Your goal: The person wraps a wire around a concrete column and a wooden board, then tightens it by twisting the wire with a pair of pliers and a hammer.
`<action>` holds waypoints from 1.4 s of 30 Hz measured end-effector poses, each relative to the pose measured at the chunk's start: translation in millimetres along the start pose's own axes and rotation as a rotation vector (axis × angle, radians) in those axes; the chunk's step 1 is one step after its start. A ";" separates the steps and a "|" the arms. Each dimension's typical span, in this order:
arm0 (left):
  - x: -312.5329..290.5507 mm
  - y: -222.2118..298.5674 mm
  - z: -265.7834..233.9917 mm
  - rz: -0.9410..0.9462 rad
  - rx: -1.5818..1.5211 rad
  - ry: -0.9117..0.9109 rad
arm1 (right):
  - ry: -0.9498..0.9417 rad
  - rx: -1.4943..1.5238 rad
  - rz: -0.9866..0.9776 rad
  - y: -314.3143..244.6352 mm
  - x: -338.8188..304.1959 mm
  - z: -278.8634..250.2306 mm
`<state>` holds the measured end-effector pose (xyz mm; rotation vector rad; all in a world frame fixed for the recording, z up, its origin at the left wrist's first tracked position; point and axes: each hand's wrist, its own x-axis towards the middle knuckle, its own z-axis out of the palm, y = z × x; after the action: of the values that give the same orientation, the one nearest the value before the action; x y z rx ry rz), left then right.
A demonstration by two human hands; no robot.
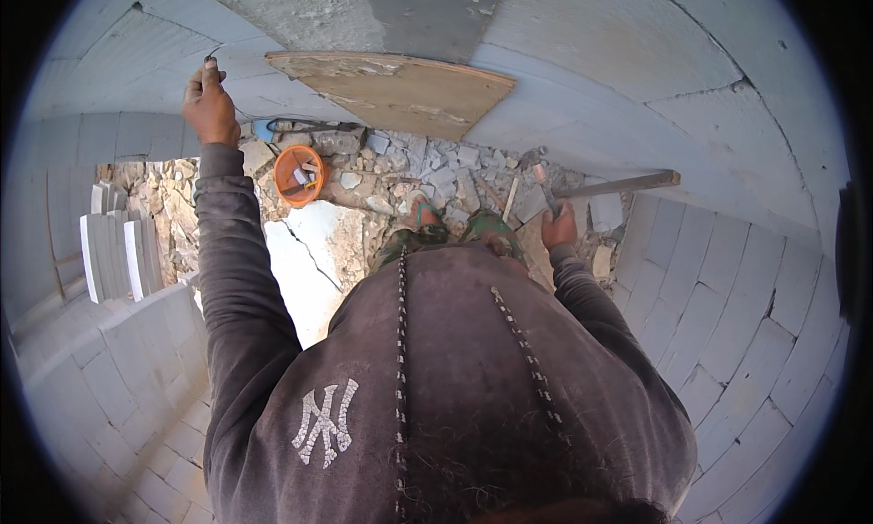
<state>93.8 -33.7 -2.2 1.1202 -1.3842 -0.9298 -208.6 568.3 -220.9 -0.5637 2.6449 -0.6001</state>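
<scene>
My left hand [211, 107] is raised against the pale block wall [195, 24], its fingers pinched around a thin dark wire [215, 51]. Too little of the wire shows to tell its full run. Lower down on the right, my right hand [559, 226] is closed around the handle of a hammer [548, 196], whose head points away from me over the rubble. A wooden board [409, 92] stands against the wall between my two hands. Beyond the right hand, a wooden beam [627, 186] lies at a slant by the wall.
An orange bucket [300, 196] with small items inside stands on the broken stone [364, 192]. Several pale slabs [114, 242] lean at the left. A cracked white slab [305, 260] lies beside my legs, and block walls [727, 287] rise on both sides.
</scene>
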 end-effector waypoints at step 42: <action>7.8 27.3 -12.3 -0.023 0.000 0.172 | -0.547 0.551 -0.656 -354.0 -21.7 -70.4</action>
<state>102.7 -33.7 27.5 1.1895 -1.2335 -0.8289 -115.5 307.5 11.6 -1.2098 1.6560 -1.1143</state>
